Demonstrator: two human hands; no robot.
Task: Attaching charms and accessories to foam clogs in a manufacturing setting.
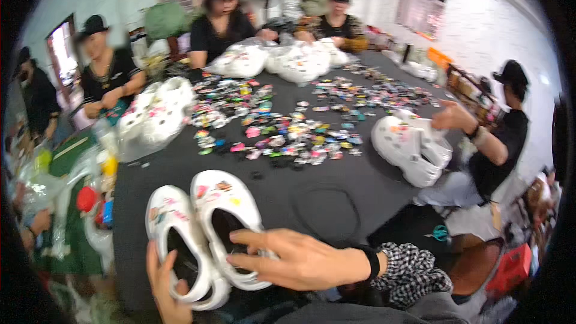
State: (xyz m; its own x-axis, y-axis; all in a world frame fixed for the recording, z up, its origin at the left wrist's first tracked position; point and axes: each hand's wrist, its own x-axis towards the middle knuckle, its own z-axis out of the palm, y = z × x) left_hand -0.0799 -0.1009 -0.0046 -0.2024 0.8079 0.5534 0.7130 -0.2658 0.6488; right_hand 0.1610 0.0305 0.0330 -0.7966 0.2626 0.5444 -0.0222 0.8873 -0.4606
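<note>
Two white clog shoes with small coloured charms lie side by side at the near edge of the black table (336,192). My left hand (165,285) grips the heel of the left clog (174,237), with the thumb inside its opening. My right hand (294,258) reaches across from the right, fingers spread over the opening and side of the right clog (225,210). A black band and a checked sleeve are on my right wrist.
Many small coloured charms (288,126) lie scattered over the table's middle. More white clogs (411,147) sit at the right by a seated person's hand (453,117), and others at the left (159,114) and back (288,60). Several people sit around the table.
</note>
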